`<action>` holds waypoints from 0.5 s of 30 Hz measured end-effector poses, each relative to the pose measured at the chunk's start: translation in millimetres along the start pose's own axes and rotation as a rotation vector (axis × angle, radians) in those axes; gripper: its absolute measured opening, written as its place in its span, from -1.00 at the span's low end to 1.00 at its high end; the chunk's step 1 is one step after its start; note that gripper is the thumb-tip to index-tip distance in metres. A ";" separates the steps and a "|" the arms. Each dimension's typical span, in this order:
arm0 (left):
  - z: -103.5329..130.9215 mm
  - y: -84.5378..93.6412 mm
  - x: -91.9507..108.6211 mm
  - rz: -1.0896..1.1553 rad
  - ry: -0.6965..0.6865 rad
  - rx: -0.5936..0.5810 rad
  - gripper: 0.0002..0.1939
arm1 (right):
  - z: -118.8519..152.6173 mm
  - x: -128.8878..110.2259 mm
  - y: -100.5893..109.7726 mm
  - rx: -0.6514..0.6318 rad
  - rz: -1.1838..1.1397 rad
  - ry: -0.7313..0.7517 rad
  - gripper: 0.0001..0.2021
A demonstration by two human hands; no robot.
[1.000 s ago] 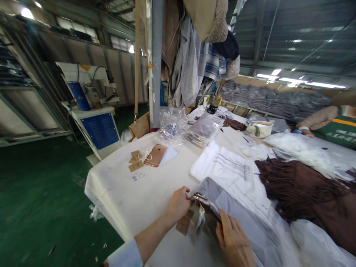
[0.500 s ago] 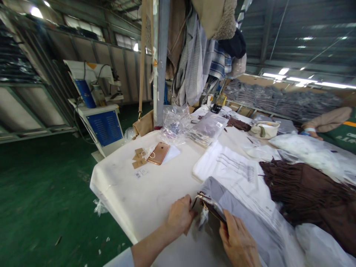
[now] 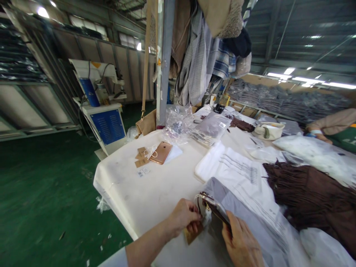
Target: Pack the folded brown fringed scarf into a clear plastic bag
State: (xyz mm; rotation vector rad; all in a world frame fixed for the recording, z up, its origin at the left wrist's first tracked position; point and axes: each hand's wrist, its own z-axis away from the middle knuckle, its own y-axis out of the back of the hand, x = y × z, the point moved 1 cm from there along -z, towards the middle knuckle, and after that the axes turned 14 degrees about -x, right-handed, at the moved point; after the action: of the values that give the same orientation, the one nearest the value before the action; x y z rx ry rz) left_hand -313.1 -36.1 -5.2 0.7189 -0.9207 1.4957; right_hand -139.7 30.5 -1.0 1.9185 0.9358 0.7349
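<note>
My right hand is closed round the near end of a slim dark brown item with gold-coloured metal fittings and clear plastic along its edge. It looks like a small bag, though its exact kind is hard to make out. A small wrapped tassel-like piece hangs from its fitting. At its far end, my left hand is pinched closed at a brown card hang tag. A thin pale string loops between these fingers and the item. Beneath lies a grey plastic bag.
Folded white printed cloth and dark brown fringed fabric lie on the white table. A phone rests beside brown tags. Garments hang by a metal post. Another person's arm reaches in at right.
My left hand has turned and shifted slightly right, and the brown tag now shows below its fingers. My right hand keeps its grip. The whole view has shifted a little.
</note>
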 end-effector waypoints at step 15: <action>-42.3 -28.1 12.4 0.206 -0.220 0.147 -0.85 | 7.2 15.7 3.7 -0.052 -0.023 -0.008 -0.72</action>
State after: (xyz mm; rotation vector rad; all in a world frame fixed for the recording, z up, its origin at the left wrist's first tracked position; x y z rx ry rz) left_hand -284.2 7.0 -11.6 0.9323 -1.0843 1.7029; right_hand -124.4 39.1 1.0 1.8610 0.9238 0.7307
